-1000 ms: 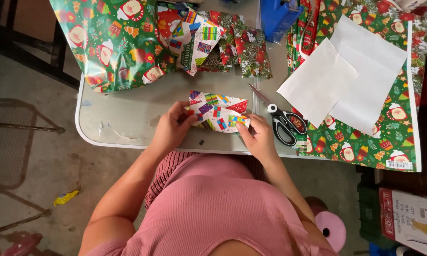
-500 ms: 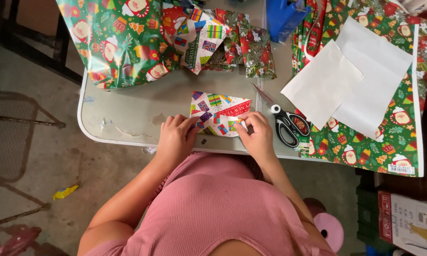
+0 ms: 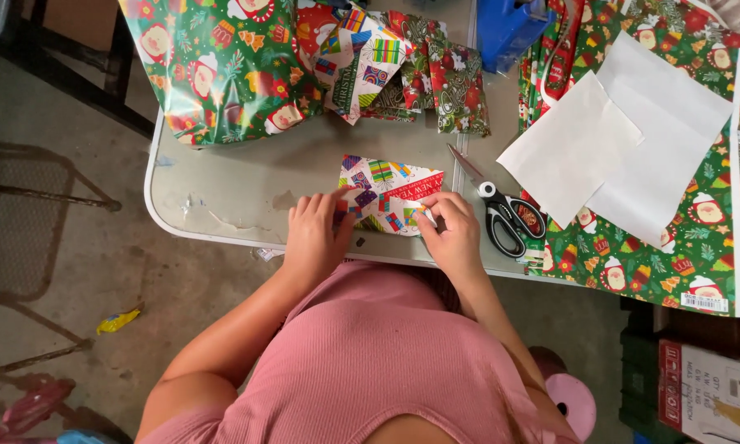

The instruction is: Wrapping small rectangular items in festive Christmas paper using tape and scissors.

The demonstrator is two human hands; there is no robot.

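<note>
One small parcel (image 3: 389, 196) in patterned white wrapping paper, flat on the bench (image 3: 238, 185) between the left hand (image 3: 316, 238) and right hand (image 3: 452, 234), both pinching its near edge. Likely light, with thin, crease-prone, slippery paper; best held at folded edges. Scissors (image 3: 501, 210) just right of the right hand.

Grey folding table (image 3: 222, 197), bare concrete floor (image 3: 74, 271), dark metal mesh chair (image 3: 25, 222) alongside

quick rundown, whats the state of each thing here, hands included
left hand: pressing on the small parcel's left end
right hand: pinching the parcel's right end
small wrapped parcel: flat on the table, partly wrapped
scissors: closed, lying beside the parcel, untouched
white paper sheets: overlapping, blank side up
green wrapping paper: crumpled, hanging over the table edge
</note>
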